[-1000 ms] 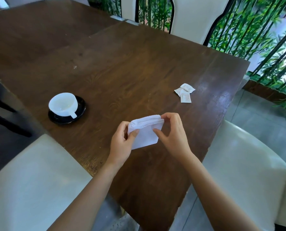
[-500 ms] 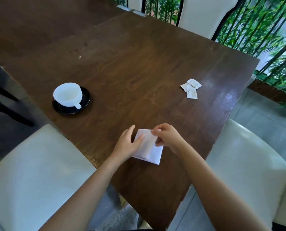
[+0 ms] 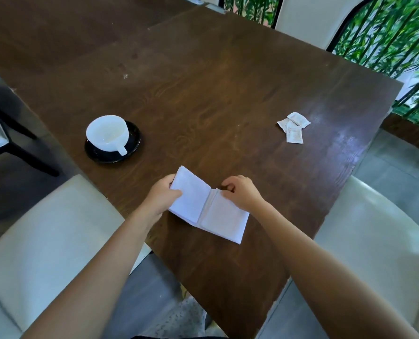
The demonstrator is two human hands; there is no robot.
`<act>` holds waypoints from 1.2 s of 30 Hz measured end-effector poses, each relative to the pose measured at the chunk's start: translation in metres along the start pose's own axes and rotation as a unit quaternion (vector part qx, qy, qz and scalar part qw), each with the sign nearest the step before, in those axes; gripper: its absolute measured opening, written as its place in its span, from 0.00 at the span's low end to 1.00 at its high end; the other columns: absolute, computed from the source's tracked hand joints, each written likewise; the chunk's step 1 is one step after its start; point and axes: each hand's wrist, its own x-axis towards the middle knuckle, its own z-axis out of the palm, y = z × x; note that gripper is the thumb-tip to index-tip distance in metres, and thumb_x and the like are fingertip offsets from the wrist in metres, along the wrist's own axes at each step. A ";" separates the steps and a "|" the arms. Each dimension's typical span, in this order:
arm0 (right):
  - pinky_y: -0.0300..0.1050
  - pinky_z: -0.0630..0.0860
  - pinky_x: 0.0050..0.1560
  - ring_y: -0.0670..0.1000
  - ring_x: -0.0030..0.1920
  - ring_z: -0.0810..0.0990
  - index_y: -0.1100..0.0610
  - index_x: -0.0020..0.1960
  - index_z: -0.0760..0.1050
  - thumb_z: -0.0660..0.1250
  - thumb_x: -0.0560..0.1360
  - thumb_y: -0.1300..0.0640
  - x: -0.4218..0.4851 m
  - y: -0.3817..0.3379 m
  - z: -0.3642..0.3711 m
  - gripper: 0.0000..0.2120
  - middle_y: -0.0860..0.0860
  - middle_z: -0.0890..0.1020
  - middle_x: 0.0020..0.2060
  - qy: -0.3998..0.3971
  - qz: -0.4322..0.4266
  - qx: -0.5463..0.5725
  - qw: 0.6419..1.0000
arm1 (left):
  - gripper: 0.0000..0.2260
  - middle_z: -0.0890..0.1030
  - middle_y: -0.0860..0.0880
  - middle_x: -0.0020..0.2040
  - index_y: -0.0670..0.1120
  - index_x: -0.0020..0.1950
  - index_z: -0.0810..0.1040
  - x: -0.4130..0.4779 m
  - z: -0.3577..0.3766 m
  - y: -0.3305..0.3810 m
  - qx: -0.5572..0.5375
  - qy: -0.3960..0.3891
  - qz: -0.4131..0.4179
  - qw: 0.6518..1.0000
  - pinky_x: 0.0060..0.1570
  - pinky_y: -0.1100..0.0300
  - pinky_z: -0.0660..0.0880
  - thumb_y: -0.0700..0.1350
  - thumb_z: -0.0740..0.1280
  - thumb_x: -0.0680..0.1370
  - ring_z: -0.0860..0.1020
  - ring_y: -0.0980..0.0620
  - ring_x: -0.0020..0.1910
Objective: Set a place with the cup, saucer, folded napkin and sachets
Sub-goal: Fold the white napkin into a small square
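Head view: one white napkin (image 3: 208, 211) lies opened like a book near the front edge of the bench (image 3: 203, 94), with two hands on it. The left hand (image 3: 162, 196) has its grip closed on the left leaf, thumb on top; the right hand (image 3: 242, 194) pinches the right leaf's far edge. One white cup (image 3: 107, 133) sits on one black saucer (image 3: 135, 140) at left. Three sachets (image 3: 294, 127) lie overlapping, well apart at right

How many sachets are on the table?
3 sachets, overlapping in one pile right of the napkin: one farthest, one leftmost and partly covered, one nearest. Others may hide beneath.
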 end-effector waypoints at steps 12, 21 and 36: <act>0.51 0.70 0.53 0.51 0.43 0.75 0.50 0.40 0.76 0.67 0.73 0.53 0.009 -0.001 0.009 0.03 0.44 0.74 0.31 0.014 -0.030 0.050 0.998 | 0.17 0.76 0.49 0.57 0.48 0.65 0.71 0.004 0.005 -0.002 0.014 0.024 0.015 0.999 0.39 0.64 0.71 0.38 0.61 0.77 0.74 0.51 0.55; 0.50 0.71 0.52 0.50 0.43 0.73 0.52 0.40 0.75 0.66 0.72 0.55 0.009 0.007 0.015 0.03 0.42 0.72 0.29 0.040 -0.033 0.017 0.999 | 0.15 0.77 0.53 0.47 0.50 0.59 0.75 0.006 0.009 0.001 0.035 0.035 0.048 0.998 0.36 0.64 0.70 0.36 0.59 0.75 0.75 0.55 0.46; 0.42 0.73 0.40 0.47 0.41 0.77 0.52 0.42 0.80 0.68 0.72 0.56 -0.004 0.036 0.005 0.02 0.48 0.81 0.39 0.037 -0.014 0.101 0.994 | 0.22 0.80 0.48 0.60 0.51 0.69 0.68 -0.053 0.090 0.018 0.206 0.175 0.198 0.942 0.49 0.57 0.73 0.35 0.57 0.77 0.78 0.46 0.57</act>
